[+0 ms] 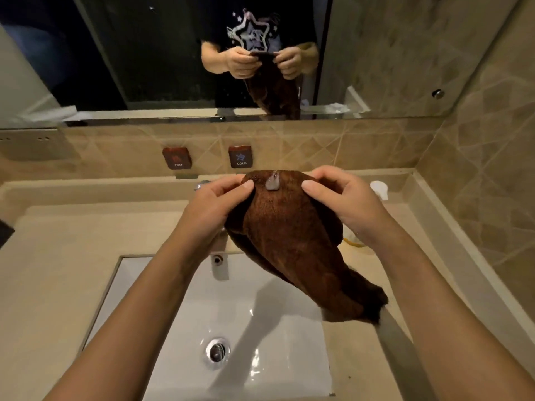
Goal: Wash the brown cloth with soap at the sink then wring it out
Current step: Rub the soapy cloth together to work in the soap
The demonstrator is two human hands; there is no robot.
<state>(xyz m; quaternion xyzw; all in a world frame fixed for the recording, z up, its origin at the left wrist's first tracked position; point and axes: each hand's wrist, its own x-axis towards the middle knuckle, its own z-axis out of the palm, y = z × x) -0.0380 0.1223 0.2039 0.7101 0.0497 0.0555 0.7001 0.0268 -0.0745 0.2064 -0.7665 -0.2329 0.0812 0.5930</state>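
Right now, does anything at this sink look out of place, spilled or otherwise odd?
Little stands out. A grey blob, probably soap, sits on the brown cloth between the left hand and right hand, as expected. The cloth's tail hangs past the sink rim onto the counter, so it may drip there.

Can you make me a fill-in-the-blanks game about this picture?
1. Both hands, the left hand and the right hand, hold a cloth coloured ____.
2. The cloth hangs over a white ____.
3. The blue sign on the wall says ____.

Missing words: brown; sink; COLD
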